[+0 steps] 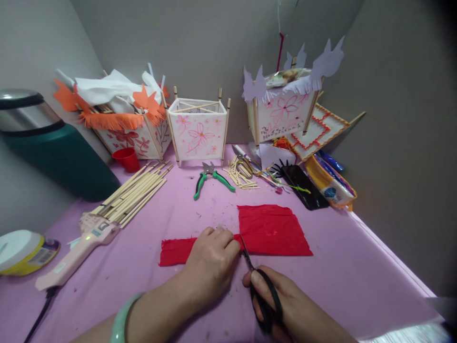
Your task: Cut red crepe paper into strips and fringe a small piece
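Nearest, the right hand (291, 290) grips black-handled scissors (274, 289), their blades at the red cloth (274, 231), which lies flat on the pink tablecloth (357, 271). The left hand (214, 257) rests curled over the cloth's narrow strip; whether its fingers pinch it, I cannot tell. Beyond lie green-handled cutters (201, 183), then a flower-decorated, stick-framed lantern (200, 138).

Left forearm (157, 307): bare, enters at 7 o'clock, directed toward 2 o'clock. Left grip (214, 255): back uppermost, knuckles bent, fingertips turned under and hidden. Right forearm (317, 317): bare, enters at 5 o'clock, directed toward 10 o'clock. Right grip (287, 289): closed, digits curled, 4 o'clock from left grip.
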`<state>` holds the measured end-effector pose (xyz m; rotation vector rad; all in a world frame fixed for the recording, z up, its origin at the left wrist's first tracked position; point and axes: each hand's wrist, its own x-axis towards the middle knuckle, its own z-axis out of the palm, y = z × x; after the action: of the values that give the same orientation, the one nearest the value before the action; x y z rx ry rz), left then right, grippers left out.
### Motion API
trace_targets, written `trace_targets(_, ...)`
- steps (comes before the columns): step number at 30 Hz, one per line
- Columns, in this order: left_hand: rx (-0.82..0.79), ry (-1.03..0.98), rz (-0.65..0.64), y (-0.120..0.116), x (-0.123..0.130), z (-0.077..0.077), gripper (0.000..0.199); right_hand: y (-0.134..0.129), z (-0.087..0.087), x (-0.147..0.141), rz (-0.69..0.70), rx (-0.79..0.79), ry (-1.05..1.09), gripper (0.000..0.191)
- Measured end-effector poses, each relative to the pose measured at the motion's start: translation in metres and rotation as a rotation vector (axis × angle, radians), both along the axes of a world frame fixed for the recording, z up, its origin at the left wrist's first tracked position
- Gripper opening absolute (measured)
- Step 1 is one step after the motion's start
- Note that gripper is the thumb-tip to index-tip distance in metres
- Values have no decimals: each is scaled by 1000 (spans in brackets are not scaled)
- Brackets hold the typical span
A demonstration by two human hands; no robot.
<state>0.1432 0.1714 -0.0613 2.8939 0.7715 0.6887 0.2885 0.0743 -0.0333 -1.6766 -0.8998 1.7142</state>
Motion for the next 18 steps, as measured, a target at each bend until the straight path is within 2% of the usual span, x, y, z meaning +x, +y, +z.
trace_targets(9,4,-1,-4,0,-1,-2,15,-2,-11,2,13,31,-4,52)
trace_targets(18,-9,-29,-7,0,-1,0,15,1,2,0,-15,17,-10,51)
